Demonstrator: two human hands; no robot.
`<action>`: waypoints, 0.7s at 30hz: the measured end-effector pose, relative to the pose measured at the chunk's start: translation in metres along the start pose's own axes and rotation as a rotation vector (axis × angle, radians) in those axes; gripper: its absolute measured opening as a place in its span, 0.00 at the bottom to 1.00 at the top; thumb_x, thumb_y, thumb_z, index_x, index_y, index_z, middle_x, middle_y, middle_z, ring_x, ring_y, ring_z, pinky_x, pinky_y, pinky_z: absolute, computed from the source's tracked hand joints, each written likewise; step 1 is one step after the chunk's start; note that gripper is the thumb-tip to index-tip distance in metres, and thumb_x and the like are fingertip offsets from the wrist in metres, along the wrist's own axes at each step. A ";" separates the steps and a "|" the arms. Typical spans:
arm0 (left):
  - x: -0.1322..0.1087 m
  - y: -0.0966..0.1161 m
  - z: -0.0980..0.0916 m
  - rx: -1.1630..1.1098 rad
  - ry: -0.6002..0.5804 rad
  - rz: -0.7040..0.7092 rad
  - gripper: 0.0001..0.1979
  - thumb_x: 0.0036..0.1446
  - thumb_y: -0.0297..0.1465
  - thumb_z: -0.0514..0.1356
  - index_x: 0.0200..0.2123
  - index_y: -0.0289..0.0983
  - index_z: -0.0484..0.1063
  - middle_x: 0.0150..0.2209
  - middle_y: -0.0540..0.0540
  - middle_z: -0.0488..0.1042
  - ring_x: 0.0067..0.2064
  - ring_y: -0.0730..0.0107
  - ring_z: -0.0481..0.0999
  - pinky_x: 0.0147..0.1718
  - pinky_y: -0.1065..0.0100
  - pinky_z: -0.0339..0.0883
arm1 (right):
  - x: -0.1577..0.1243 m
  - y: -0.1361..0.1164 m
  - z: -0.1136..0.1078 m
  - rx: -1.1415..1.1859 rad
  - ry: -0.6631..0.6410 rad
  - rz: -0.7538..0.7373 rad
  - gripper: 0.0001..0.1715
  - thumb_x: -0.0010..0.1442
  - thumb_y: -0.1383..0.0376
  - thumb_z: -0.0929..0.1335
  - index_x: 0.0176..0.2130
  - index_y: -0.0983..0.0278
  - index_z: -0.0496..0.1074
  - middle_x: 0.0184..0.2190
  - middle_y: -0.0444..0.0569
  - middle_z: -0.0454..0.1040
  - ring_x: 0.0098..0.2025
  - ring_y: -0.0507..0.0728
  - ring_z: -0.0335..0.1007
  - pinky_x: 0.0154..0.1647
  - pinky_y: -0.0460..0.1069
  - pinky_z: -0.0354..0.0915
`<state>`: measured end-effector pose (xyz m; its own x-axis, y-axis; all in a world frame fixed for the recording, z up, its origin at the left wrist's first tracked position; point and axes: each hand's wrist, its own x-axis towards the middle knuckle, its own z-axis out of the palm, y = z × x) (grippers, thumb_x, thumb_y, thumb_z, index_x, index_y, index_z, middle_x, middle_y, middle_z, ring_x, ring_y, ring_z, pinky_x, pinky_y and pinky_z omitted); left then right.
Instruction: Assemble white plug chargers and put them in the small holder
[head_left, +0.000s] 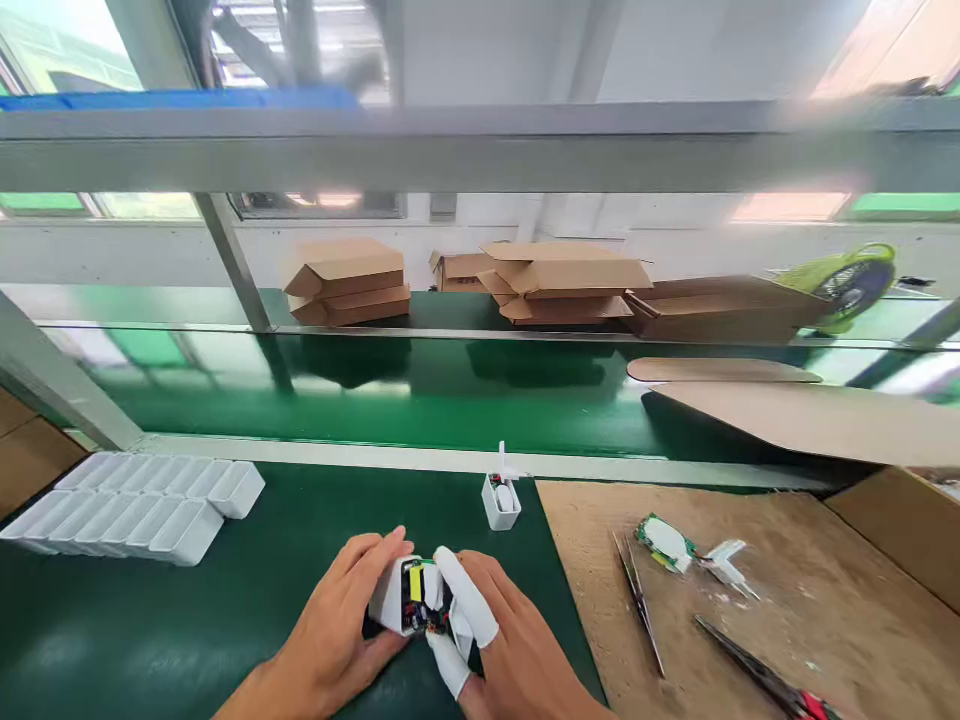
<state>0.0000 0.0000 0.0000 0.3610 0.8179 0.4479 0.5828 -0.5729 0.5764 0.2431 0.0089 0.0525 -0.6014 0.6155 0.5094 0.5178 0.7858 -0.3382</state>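
Charger shell (388,600), open side up, gripped by left hand (337,625), right hand (514,650)

The shell (386,600) is smooth white plastic, as are the matt casings (135,510) on the table (225,620), whose green mat is smooth and faintly shiny. The right hand (517,650) wears thin white rubbery finger covers (471,600); beside it, rough brown pressed-wood board (787,580) carries dark metal tweezers (639,605), and matt cardboard boxes (345,280) lie beyond.
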 end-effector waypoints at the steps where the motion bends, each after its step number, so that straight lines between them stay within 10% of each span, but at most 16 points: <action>1: -0.001 0.000 0.000 0.006 -0.001 -0.002 0.43 0.66 0.26 0.64 0.76 0.44 0.46 0.63 0.42 0.75 0.64 0.55 0.69 0.63 0.55 0.73 | -0.001 -0.001 0.001 -0.003 0.004 0.000 0.35 0.55 0.77 0.63 0.61 0.70 0.61 0.50 0.63 0.75 0.51 0.67 0.73 0.51 0.60 0.78; 8: -0.002 0.001 -0.002 0.048 0.018 0.026 0.42 0.66 0.27 0.64 0.76 0.44 0.47 0.62 0.41 0.76 0.62 0.53 0.72 0.60 0.55 0.76 | -0.003 -0.003 0.003 -0.052 0.025 -0.062 0.47 0.51 0.77 0.62 0.69 0.73 0.52 0.57 0.65 0.74 0.55 0.68 0.72 0.55 0.60 0.77; 21: -0.001 0.009 0.001 0.039 0.024 0.001 0.42 0.63 0.30 0.68 0.74 0.49 0.52 0.61 0.42 0.79 0.59 0.50 0.79 0.57 0.53 0.77 | -0.004 0.001 0.006 0.082 -0.048 -0.017 0.40 0.57 0.69 0.71 0.66 0.67 0.61 0.55 0.61 0.78 0.53 0.68 0.75 0.55 0.59 0.76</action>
<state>0.0060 -0.0060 0.0042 0.3442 0.8157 0.4649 0.6109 -0.5706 0.5489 0.2426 0.0077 0.0455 -0.6388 0.6031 0.4778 0.4574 0.7970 -0.3945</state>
